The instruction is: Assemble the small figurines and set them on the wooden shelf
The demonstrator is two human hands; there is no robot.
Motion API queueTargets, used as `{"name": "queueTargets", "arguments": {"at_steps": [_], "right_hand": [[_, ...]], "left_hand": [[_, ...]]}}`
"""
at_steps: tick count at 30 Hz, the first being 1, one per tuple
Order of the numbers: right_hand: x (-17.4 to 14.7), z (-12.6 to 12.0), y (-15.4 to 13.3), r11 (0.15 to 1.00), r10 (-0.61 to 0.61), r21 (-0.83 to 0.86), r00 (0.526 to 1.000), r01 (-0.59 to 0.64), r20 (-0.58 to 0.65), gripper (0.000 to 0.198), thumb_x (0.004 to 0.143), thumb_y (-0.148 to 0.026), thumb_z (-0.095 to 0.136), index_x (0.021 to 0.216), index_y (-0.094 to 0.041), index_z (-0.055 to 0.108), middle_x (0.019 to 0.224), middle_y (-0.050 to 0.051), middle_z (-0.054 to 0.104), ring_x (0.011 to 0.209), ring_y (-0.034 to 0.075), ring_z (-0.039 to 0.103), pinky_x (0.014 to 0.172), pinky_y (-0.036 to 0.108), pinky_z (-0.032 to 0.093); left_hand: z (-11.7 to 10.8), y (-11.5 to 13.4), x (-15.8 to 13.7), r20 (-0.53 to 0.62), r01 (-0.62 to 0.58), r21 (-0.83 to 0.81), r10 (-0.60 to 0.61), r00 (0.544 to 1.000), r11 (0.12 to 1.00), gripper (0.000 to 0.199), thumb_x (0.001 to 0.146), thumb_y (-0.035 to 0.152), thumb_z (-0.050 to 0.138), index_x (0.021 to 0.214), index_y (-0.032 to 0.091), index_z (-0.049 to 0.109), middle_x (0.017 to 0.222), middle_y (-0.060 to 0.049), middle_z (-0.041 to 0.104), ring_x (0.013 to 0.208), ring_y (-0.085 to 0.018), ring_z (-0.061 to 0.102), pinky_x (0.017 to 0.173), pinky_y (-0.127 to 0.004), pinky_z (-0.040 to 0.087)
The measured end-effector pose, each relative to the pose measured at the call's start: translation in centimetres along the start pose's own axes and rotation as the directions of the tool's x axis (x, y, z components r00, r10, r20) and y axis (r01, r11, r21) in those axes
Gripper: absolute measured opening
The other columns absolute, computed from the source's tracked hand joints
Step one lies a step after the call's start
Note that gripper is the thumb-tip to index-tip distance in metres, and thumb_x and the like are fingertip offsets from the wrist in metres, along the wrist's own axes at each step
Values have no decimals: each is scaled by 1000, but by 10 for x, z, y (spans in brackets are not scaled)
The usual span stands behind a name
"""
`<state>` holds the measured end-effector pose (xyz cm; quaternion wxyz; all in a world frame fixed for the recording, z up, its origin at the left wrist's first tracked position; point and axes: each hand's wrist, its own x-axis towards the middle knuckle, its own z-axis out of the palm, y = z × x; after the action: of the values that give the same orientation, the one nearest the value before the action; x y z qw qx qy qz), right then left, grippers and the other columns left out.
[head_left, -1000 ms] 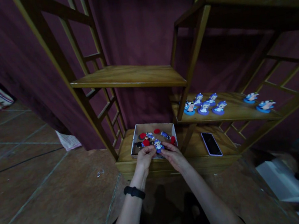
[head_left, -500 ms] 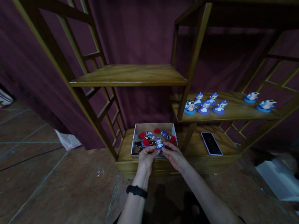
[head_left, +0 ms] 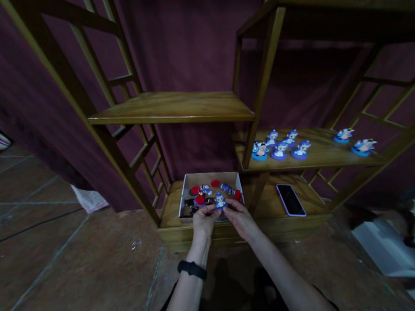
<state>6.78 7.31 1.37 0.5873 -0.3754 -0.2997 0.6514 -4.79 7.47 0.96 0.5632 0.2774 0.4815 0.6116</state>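
Note:
Between my two hands is a small purple-and-white figurine (head_left: 220,200), upright and facing me. My left hand (head_left: 204,222) pinches it from the left side and my right hand (head_left: 241,218) from the right, both closed at its base. Just behind them, an open cardboard box (head_left: 183,200) sits on the low shelf. Several more figurines lie jumbled in it, with red, black and purple parts; my fingers hide the box's front edge. On the shelf at right stand several similar purple figurines (head_left: 279,151) and some with blue bases (head_left: 363,147).
A phone (head_left: 291,200) lies on the low shelf right of the box. A bare wooden shelf board (head_left: 172,106) juts out above the box. Wooden uprights (head_left: 261,95) divide the rack. White boxes (head_left: 395,247) lie on the floor at right, and a cable (head_left: 27,229) at left.
The whole view has shifted slightly, with the rack appearing a little further left. Both hands keep the figurine in nearly the same place before the box.

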Motion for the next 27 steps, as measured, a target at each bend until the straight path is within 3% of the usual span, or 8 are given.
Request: {"name": "queueTargets", "arguments": {"at_steps": [9,20,27], "right_hand": [[10,-11,8,972,-85,-220,996,86,13,42,57,-33,74,96,-21,64,98,3,67,94,20,58,88,34,43],[5,-9,-5,949,-8,-315,999,-3,-34,34,62,-41,68,91,-23,64,93,2,66,85,20,60,76,34,48],[12,-11,2,888,-171,-435,985,147,-16,30,60,-38,69,86,-22,67,84,0,66,81,18,58,78,31,45]], "left_hand": [[1,-4,0,110,44,-93,-34,993,995,36,43,21,83,74,13,67,72,-4,69,69,-15,63,75,-30,47],[1,-2,0,109,114,-125,-101,989,986,38,41,17,83,76,12,68,72,-5,69,69,-16,63,74,-31,47],[4,-4,-2,30,13,-36,-12,999,999,33,44,16,80,74,12,65,67,-2,67,64,-13,60,73,-30,46]]}}
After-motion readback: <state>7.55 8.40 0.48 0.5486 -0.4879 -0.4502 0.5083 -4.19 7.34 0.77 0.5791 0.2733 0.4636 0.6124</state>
